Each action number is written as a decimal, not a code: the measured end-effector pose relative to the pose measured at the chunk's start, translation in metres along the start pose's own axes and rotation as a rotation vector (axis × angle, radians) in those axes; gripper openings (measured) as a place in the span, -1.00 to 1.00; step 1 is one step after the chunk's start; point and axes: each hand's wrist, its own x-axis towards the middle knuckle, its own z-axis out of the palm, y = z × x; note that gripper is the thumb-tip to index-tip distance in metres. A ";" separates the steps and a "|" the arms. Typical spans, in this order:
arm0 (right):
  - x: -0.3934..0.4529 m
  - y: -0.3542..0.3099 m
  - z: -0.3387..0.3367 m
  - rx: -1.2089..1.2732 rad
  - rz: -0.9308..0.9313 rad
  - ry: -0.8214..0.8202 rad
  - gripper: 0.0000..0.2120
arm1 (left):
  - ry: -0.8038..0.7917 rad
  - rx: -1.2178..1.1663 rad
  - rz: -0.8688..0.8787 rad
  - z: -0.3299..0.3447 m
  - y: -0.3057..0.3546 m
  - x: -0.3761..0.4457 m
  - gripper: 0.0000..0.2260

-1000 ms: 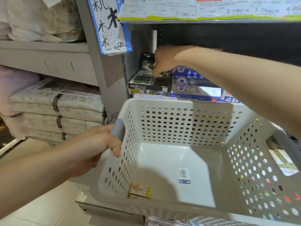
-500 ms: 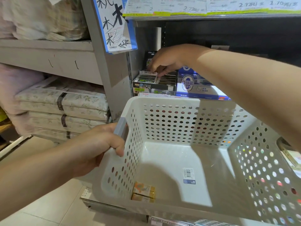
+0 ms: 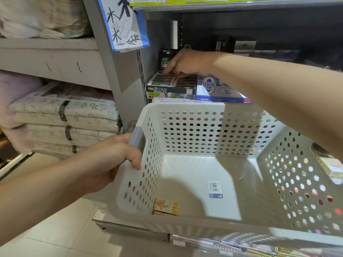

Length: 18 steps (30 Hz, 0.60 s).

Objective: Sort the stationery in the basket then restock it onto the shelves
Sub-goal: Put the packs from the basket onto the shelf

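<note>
We counted one white perforated basket point(image 3: 213, 134), our landmark, and two hands. The left hand point(image 3: 109, 160) gripped the basket's grey handle point(image 3: 136, 137) at its left rim, fingers curled round it. Inside the basket, in the near left corner, lay two small orange boxes point(image 3: 165, 207) stacked one on the other, the lower one mostly hidden by the upper, and one barcode sticker point(image 3: 215, 189) sat on the floor of the basket. Beyond the basket's far rim, on the shelf, stood one black display carton point(image 3: 170, 86) of small packs and one blue carton point(image 3: 219, 89) just right of it. The right hand point(image 3: 187, 62) reached over the basket to the black carton, fingertips point(image 3: 165, 71) touching the packs; whether it pinched one we could not tell. Dark boxes farther back on the shelf were too dim to count. Left of the basket lay folded bedding packs point(image 3: 63, 115), cut off by the frame.
</note>
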 end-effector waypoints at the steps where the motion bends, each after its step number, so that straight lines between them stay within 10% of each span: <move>1: -0.004 -0.001 0.000 -0.076 -0.006 0.003 -0.59 | -0.003 -0.001 0.003 0.001 -0.001 0.000 -0.49; 12: -0.103 -0.038 -0.006 -0.366 -0.377 0.307 -0.76 | 0.009 0.009 -0.002 0.010 0.005 0.005 -0.45; 15: -0.154 -0.037 0.035 -0.514 -0.278 -0.133 -0.88 | 0.048 0.041 0.001 0.015 0.009 0.006 -0.46; 18: -0.184 -0.020 0.090 -0.678 -0.116 -0.582 -0.57 | 0.062 0.041 0.011 0.021 0.009 0.008 -0.53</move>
